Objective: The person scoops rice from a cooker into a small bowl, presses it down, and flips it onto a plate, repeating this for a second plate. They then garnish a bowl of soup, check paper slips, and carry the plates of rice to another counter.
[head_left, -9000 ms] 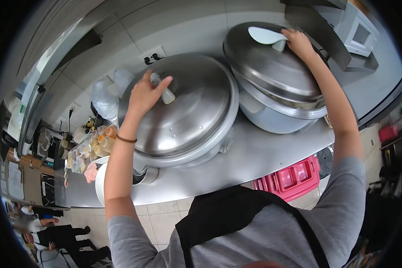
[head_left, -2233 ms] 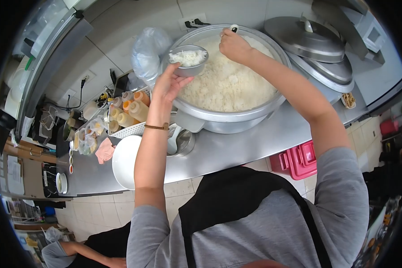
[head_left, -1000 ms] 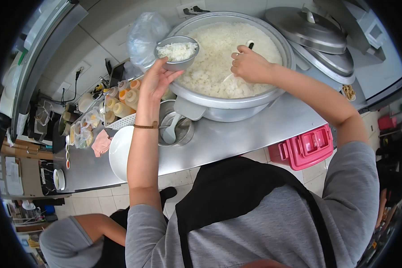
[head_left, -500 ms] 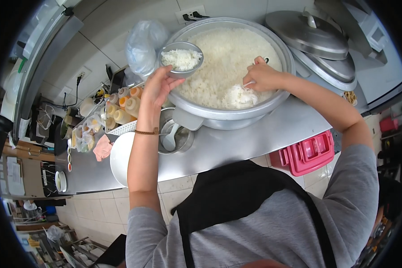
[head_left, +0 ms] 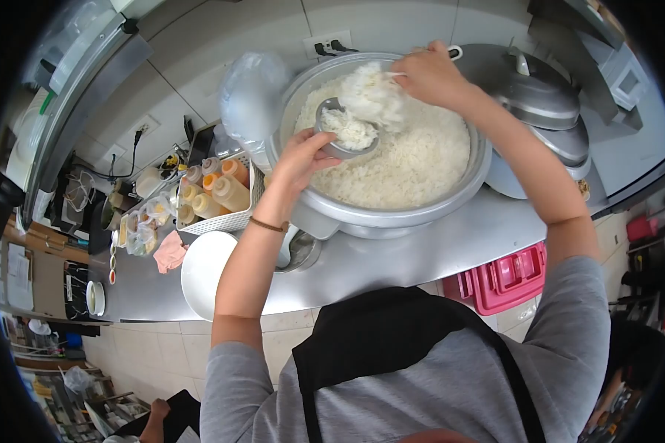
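In my left hand [head_left: 303, 159] is a small grey metal bowl [head_left: 340, 153], tilted over the pot and partly filled with white rice [head_left: 353, 131]. My right hand [head_left: 432, 77] is closed round a rice paddle [head_left: 456, 52], whose pale handle end sticks out past the fingers. A blurred heap of rice [head_left: 373, 92] covers the paddle's blade, just above the bowl's far edge. Below both hands stands a large round metal pot [head_left: 451, 188] full of cooked rice [head_left: 414, 173].
Left of the pot are a clear plastic bag [head_left: 250, 100], a white basket [head_left: 233, 221] of squeeze bottles, a white plate [head_left: 203, 269] and a metal container [head_left: 303, 255]. Metal lids [head_left: 532, 88] lie at right. A pink bin [head_left: 506, 280] sits below the counter. Another person's hand [head_left: 157, 410] shows lower left.
My right hand has lifted the paddle with a heap of rice out of the pot, up and towards the bowl. My left hand has brought the bowl rightwards over the pot and tilted it.
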`<control>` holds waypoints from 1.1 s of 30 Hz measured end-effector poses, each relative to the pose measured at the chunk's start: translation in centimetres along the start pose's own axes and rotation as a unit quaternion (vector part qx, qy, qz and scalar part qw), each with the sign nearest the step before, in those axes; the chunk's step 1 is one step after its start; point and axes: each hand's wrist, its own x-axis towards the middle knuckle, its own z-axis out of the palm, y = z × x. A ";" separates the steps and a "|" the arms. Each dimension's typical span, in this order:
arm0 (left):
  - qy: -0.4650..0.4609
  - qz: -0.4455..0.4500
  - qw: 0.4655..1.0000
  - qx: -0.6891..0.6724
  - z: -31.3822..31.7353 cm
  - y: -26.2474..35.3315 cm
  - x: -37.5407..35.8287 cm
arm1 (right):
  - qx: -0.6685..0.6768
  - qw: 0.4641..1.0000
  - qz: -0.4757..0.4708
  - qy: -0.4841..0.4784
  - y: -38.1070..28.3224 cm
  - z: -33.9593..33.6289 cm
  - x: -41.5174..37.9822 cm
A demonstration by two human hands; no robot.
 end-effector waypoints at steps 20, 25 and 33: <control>0.025 -0.020 0.967 -0.252 0.0 -0.4 3.0 | 0.016 0.985 -0.083 0.150 -4.7 6.0 -1.8; 0.004 0.013 0.963 -0.270 0.5 -0.4 1.6 | 0.180 0.968 -0.085 0.151 -1.6 3.3 -1.2; -0.023 0.061 0.960 -0.272 1.2 -1.4 1.4 | 0.360 0.912 0.023 0.197 -3.7 7.2 -2.4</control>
